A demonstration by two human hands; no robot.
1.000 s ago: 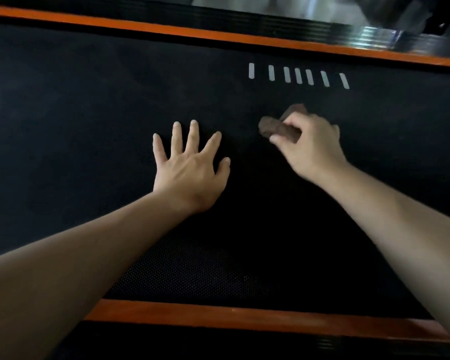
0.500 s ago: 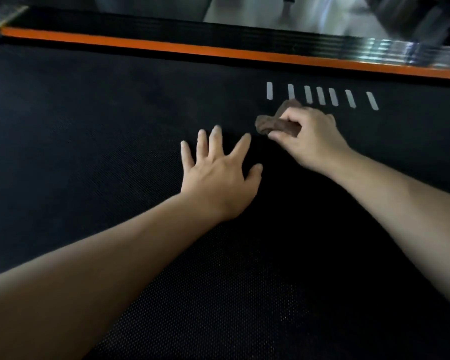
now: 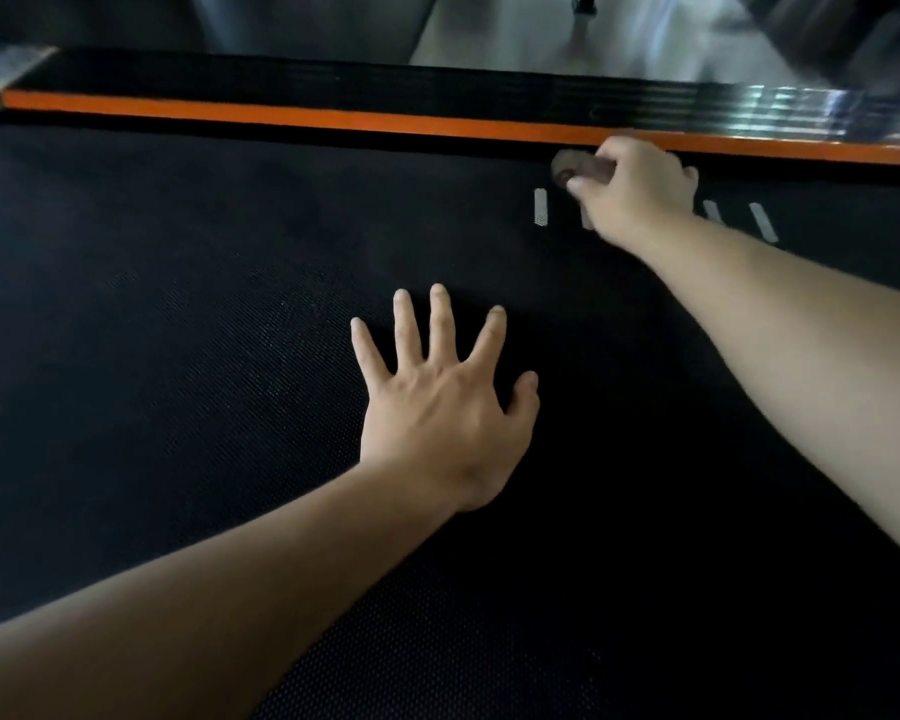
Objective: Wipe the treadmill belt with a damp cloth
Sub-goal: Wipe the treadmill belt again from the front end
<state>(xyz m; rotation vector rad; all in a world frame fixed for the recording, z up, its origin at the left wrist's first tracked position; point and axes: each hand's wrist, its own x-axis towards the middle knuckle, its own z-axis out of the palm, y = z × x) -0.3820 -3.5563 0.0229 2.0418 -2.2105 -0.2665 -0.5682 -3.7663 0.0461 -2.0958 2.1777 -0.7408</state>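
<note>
- my left hand (image 3: 437, 407) is flat on the belt (image 3: 178, 304), fingers spread
- right hand (image 3: 632, 192) has the brown cloth (image 3: 575, 168) bunched up tight, right by the orange rail (image 3: 333, 116)

One wide-angle camera, worn on the head, looks forward and down from close above the treadmill belt (image 3: 178, 356), facing across it toward the orange rail (image 3: 333, 119) at the far edge, with blurred floor (image 3: 645, 39) beyond along the top
</note>
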